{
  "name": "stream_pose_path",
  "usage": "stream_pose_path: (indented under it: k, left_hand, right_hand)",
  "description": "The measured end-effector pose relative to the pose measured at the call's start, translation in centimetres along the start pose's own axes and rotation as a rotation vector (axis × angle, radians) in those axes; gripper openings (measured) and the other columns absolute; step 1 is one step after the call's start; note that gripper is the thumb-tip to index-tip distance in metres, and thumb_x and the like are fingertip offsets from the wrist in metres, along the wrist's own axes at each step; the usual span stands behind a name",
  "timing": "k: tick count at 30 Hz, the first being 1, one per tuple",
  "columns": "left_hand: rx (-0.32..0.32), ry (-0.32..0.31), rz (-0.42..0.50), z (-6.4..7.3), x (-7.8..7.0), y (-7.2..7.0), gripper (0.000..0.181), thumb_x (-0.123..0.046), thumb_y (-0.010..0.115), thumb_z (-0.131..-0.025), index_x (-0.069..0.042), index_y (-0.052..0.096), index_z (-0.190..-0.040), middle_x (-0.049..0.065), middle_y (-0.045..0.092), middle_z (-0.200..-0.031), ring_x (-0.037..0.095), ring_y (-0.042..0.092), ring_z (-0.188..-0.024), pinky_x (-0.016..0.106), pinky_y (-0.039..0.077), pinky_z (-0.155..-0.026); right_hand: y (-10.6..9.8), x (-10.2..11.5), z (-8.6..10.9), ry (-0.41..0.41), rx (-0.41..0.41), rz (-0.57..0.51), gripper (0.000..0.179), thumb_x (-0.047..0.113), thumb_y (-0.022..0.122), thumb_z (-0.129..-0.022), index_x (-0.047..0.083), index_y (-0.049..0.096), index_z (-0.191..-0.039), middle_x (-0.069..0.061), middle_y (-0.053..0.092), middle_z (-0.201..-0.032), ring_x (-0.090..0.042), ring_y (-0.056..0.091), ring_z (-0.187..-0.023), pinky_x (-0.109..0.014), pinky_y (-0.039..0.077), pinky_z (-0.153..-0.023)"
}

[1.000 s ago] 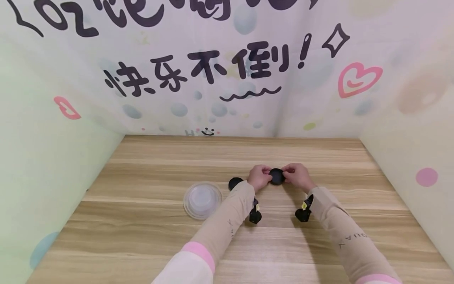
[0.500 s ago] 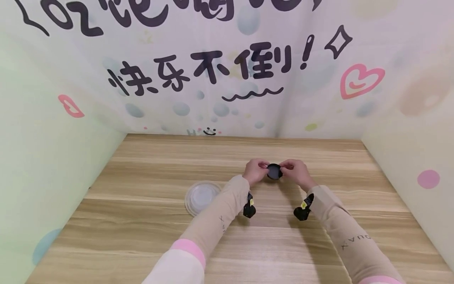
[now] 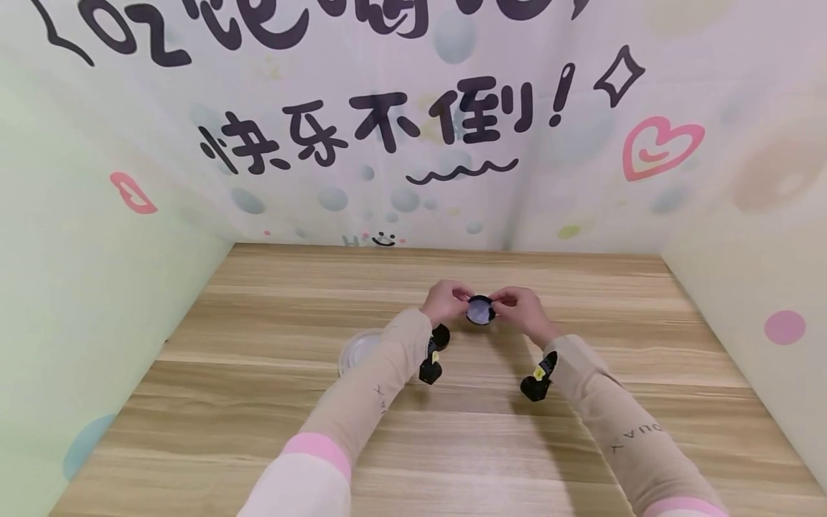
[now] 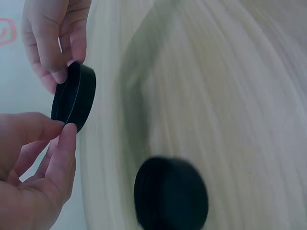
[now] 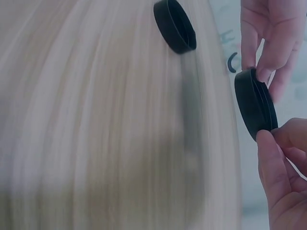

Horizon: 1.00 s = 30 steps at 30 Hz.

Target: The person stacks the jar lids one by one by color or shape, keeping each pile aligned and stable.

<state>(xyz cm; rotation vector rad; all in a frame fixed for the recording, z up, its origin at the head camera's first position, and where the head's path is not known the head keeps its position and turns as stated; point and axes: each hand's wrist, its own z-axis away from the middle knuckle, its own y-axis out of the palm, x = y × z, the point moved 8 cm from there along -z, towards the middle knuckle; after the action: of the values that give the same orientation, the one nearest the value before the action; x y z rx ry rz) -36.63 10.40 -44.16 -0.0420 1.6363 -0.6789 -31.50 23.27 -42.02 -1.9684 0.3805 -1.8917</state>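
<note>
Between my two hands is a shallow round black cap (image 3: 480,311), tilted so its pale, shiny inside shows in the head view. My left hand (image 3: 444,301) pinches its left edge with thumb and fingertips. On the opposite edge, the thumb and fingers of my right hand (image 3: 525,313) pinch it too. Both wrist views show this cap (image 4: 74,98) raised off the table, its thin side wall facing the tabletop. A second black round cap (image 3: 441,337) of similar shape rests on the table beside my left wrist, partly covered by it in the head view.
A clear round plastic container (image 3: 354,350) stands on the wooden table (image 3: 291,287) to the left, largely hidden behind my left sleeve. A printed cloth wall (image 3: 362,215) rises at the table's back edge. Black cameras are strapped to both wrists.
Both hands have shifted left and slightly toward the back wall, carrying the black cap between them. The cap has tilted, and its inside looks brighter now. My left sleeve covers more of the clear container.
</note>
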Motion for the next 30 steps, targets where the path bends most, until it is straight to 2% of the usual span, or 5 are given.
stream_pose_path:
  k: [4,10,21,25,30]
  left_hand:
    - [0.051,0.008,-0.026,-2.3,3.4,0.2,0.022,0.003,0.062,-0.068,-0.011,0.068,-0.085,0.002,0.061,-0.074,0.011,0.056,-0.069,0.022,0.049,-0.055]
    - [0.131,-0.029,-0.057,-1.0,3.0,-1.6,0.021,0.000,0.065,-0.073,-0.012,0.069,-0.089,0.001,0.062,-0.081,0.012,0.056,-0.076,0.022,0.049,-0.063]
    - [0.180,-0.037,-0.033,-3.2,9.4,-1.7,0.026,0.007,0.058,-0.070,-0.008,0.068,-0.089,0.003,0.065,-0.082,0.013,0.059,-0.068,0.023,0.050,-0.055]
    - [0.198,-0.015,-0.005,-1.9,8.5,-2.3,0.024,0.005,0.059,-0.071,-0.010,0.069,-0.086,0.001,0.065,-0.081,0.011,0.059,-0.067,0.022,0.051,-0.056]
    - [0.179,-0.084,-0.042,3.5,2.1,-4.3,0.024,0.008,0.054,-0.075,-0.001,0.066,-0.094,0.009,0.065,-0.089,0.013,0.060,-0.074,0.023,0.051,-0.065]
  right_hand:
    - [1.0,0.7,-0.1,0.004,0.027,-0.004,0.020,-0.003,0.054,-0.083,-0.012,0.056,-0.101,-0.025,0.058,-0.096,-0.025,0.058,-0.083,-0.041,0.051,-0.073]
    - [2.5,1.4,-0.4,-0.019,0.049,-0.006,0.020,-0.003,0.055,-0.082,-0.011,0.058,-0.100,-0.023,0.059,-0.094,-0.025,0.059,-0.083,-0.038,0.052,-0.071]
    - [4.9,2.1,-0.4,-0.082,0.078,0.024,0.020,-0.003,0.057,-0.079,-0.008,0.060,-0.098,-0.019,0.062,-0.088,-0.022,0.059,-0.078,-0.027,0.052,-0.064]
    - [5.5,2.0,-0.2,-0.055,0.093,0.036,0.020,-0.001,0.057,-0.080,-0.006,0.061,-0.099,-0.016,0.063,-0.088,-0.021,0.059,-0.079,-0.027,0.051,-0.065]
    - [6.1,2.8,0.4,-0.044,0.117,0.021,0.021,-0.003,0.056,-0.079,-0.008,0.060,-0.099,-0.017,0.062,-0.087,-0.022,0.058,-0.078,-0.030,0.051,-0.066]
